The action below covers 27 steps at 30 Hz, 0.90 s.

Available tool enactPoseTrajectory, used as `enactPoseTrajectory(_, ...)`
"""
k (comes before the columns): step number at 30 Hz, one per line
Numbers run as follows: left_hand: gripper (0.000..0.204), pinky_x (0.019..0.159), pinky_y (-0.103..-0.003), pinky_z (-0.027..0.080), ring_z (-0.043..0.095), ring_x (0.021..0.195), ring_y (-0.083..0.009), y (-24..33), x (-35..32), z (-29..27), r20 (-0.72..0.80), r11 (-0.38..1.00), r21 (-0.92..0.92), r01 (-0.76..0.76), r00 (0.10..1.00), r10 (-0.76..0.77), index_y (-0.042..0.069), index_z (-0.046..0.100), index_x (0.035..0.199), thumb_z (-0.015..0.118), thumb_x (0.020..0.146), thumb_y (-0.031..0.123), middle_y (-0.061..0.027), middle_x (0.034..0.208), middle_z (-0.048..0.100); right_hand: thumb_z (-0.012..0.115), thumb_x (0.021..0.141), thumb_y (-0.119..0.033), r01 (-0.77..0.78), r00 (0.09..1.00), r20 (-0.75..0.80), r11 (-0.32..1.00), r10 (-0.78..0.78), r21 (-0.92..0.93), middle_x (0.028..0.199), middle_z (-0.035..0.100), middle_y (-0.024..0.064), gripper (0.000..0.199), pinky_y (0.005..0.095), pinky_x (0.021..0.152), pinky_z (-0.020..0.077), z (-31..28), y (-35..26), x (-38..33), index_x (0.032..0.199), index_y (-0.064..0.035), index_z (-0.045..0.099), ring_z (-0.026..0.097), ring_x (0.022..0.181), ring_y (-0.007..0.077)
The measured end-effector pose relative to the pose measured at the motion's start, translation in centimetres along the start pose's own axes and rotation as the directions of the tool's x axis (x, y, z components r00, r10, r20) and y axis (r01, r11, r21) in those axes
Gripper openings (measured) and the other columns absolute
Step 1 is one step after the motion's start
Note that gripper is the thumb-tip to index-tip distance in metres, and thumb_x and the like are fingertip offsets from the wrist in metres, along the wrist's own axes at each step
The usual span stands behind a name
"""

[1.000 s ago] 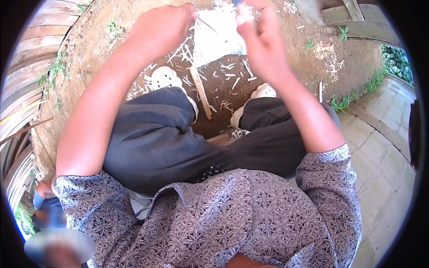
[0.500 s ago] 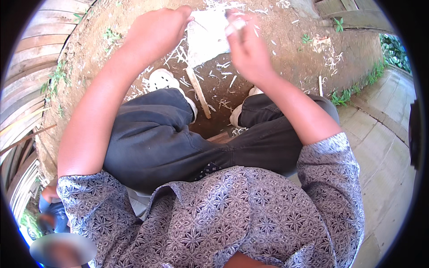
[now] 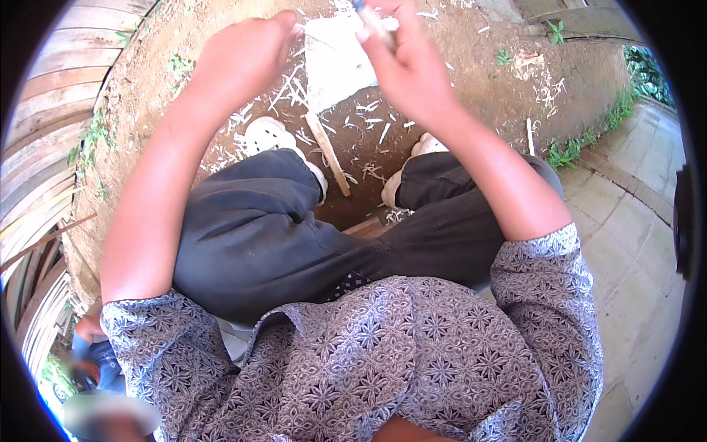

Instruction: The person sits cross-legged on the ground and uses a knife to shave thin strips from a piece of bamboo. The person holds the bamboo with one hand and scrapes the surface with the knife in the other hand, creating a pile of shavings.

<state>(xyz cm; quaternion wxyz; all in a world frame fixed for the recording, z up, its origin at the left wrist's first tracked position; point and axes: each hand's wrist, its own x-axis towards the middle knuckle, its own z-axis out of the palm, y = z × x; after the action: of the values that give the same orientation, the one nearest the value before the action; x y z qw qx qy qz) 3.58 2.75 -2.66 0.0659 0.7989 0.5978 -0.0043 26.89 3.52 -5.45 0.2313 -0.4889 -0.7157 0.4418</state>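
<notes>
A: Where do we have the blue-ended pale tool [image 3: 378, 27]?

B: In our right hand [image 3: 412, 79], gripped between the thumb and fingers. Its long axis slants up and leftward, so the blue end points away from us, near the upper edge of our view. Blur keeps us from telling its exact kind.

A: And our left hand [image 3: 245, 60]?

B: It is to the left of the tool, apart from it. Its fingertips bunch together, but we cannot tell whether they close on anything.

A: What lies below?

B: Between our pale shoes [image 3: 269, 133], a wooden stick [image 3: 328, 155] points away from us. Beyond it a white sheet [image 3: 335, 66] lies on the dirt ground [image 3: 482, 81], with pale shavings [image 3: 384, 132] scattered about.

A: Farther out?

B: We see wooden slats [image 3: 55, 79] leftward, grey paving [image 3: 626, 221] rightward, and another person [image 3: 107, 361] at lower left.
</notes>
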Motion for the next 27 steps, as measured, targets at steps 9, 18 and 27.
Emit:
enactPoseTrajectory(9, 0.026, 0.070, -0.055, 0.052, 0.068, 0.078, -0.0437, 0.1, 0.0, -0.1, -0.002, 1.000, 0.005, 0.014, 1.000, -0.014, 0.004, 0.058, 0.103, 0.049, 0.108, 0.028, -0.0221, 0.078, 0.068, 0.057, 0.102, -0.022, 0.009, 1.000, -0.017, 1.000, -0.009, 0.028, 0.084, 0.070, 0.0212, 0.036, 0.0494, 0.070, 0.0528, 0.6, -0.2, -0.3, 0.135, -0.0109, 0.046, 0.071, 0.078, 0.0405)
enactPoseTrajectory(18, 0.029, 0.071, -0.054, 0.053, 0.068, 0.077, -0.0438, 0.3, 0.1, 0.0, 0.036, 1.000, 0.008, 0.025, 0.999, -0.026, 0.002, 0.058, 0.102, 0.048, 0.108, 0.028, -0.0231, 0.078, 0.068, 0.057, 0.104, -0.025, -0.108, 0.994, -0.017, 0.992, 0.109, 0.072, 0.089, 0.070, 0.0195, 0.034, 0.0454, 0.077, 0.0530, 0.1, -0.3, 0.0, 0.135, -0.0154, 0.049, 0.072, 0.085, 0.0351)
enactPoseTrajectory(27, 0.029, 0.070, -0.055, 0.052, 0.067, 0.077, -0.0451, 0.6, 0.2, 0.0, 0.009, 1.000, 0.002, -0.005, 1.000, 0.004, 0.002, 0.056, 0.101, 0.048, 0.108, 0.029, -0.0242, 0.078, 0.067, 0.055, 0.103, -0.026, 0.069, 0.986, -0.153, 0.997, -0.061, 0.046, 0.078, 0.070, 0.0211, 0.034, 0.0538, 0.069, 0.0533, 0.4, 2.0, 0.9, 0.129, -0.0067, 0.045, 0.071, 0.075, 0.0408)
